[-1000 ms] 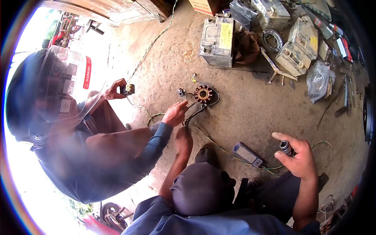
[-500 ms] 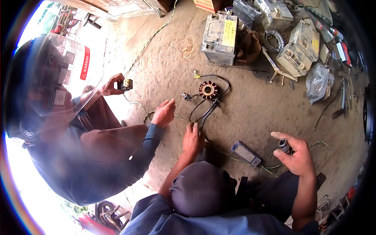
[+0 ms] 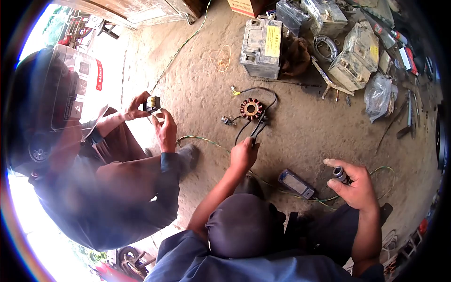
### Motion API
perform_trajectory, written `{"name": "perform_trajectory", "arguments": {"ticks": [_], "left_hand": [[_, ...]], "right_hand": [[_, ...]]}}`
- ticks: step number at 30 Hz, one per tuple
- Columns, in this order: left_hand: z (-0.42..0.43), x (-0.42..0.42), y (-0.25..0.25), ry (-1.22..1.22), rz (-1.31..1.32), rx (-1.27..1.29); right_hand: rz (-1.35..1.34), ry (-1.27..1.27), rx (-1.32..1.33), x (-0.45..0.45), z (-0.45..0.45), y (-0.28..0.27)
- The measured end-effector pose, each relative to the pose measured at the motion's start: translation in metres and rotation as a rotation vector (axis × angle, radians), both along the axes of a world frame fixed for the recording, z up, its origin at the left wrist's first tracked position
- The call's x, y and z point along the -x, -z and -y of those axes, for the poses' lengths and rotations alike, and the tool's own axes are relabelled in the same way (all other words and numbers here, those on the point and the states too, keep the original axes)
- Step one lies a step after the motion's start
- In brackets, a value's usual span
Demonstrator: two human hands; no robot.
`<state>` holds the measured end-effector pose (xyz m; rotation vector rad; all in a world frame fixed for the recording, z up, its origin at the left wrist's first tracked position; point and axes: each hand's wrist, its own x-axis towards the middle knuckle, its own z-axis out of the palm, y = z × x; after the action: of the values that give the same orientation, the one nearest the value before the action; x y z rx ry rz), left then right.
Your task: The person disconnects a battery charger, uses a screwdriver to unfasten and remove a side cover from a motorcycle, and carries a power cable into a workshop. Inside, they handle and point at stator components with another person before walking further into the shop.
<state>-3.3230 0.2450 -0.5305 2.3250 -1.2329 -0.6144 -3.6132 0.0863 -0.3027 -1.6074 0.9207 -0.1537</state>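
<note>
My left hand is closed round the black cables of a stator, a ring of copper windings lying on the floor. The cables' loose ends carry small connectors. Off to the right, my right hand holds a short metal socket with a round hollow end, its index finger and thumb spread apart. Between my hands on the floor lies a grey rectangular device in a dark blue case. On the left, a co-worker's two hands hold a small black block with yellowish parts.
A battery with a yellow label stands at the back. More old batteries, a plastic bag and tools crowd the right. A green-yellow wire crosses the floor. The co-worker, in a clear visor, crouches at left.
My left hand has moved slightly up and right along the cables, and the stator has shifted a little. The co-worker's nearer hand has drawn back to the black block. My right hand stays put.
</note>
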Motion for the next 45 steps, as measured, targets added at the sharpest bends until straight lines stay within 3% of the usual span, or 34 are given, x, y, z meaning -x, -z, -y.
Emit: {"name": "perform_trajectory", "arguments": {"ticks": [4,5,6,8,9,12,15,16,19,25,27,30,34,36,41,45], "left_hand": [[0.037,0.010,0.007,0.039,-0.106,0.079],[0.036,0.019,0.005,0.081,-0.146,-0.043],[0.025,0.023,0.030,0.199,-0.158,-0.029],[0.016,0.031,0.019,0.238,-0.275,-0.049],[0.010,0.034,0.013,0.220,-0.345,0.146],[0.031,0.012,-0.024,-0.002,-0.217,0.115],[0.067,-0.006,-0.010,0.027,-0.170,-0.117],[0.067,-0.006,0.016,0.061,-0.144,-0.080],[0.082,0.007,-0.013,-0.002,-0.197,-0.088],[0.092,0.004,-0.007,0.030,-0.174,-0.122],[0.079,0.008,0.004,0.023,-0.163,-0.076],[0.052,0.006,-0.021,-0.023,-0.211,-0.118],[-0.008,-0.012,-0.005,-0.193,-0.189,-0.090],[-0.022,-0.016,0.002,-0.163,-0.145,-0.149],[-0.008,-0.017,0.002,-0.147,-0.060,-0.245],[-0.012,-0.013,0.005,-0.142,-0.051,0.031]], "right_hand": [[-0.055,0.049,-0.067,-0.003,0.001,-0.003],[-0.058,0.045,-0.060,-0.004,0.000,-0.001],[-0.033,0.061,-0.054,-0.004,-0.001,0.004],[-0.015,0.082,-0.038,-0.003,0.000,0.005],[-0.043,0.073,-0.028,-0.002,0.001,0.002],[-0.087,0.043,-0.081,-0.003,-0.010,0.002],[-0.074,0.046,-0.108,-0.009,-0.007,0.001],[-0.067,0.064,-0.151,-0.010,-0.009,0.000],[-0.085,0.038,-0.065,-0.017,-0.008,-0.004],[-0.089,0.026,-0.026,-0.014,-0.011,0.000],[-0.092,0.030,-0.027,-0.013,-0.017,0.002],[-0.071,0.042,-0.009,-0.012,-0.014,0.000],[-0.078,0.019,-0.021,-0.009,-0.011,0.000],[-0.091,-0.025,0.004,-0.009,-0.014,0.002],[-0.054,0.012,-0.029,-0.018,-0.009,0.000],[-0.043,-0.040,0.027,-0.019,-0.004,-0.001]]}}
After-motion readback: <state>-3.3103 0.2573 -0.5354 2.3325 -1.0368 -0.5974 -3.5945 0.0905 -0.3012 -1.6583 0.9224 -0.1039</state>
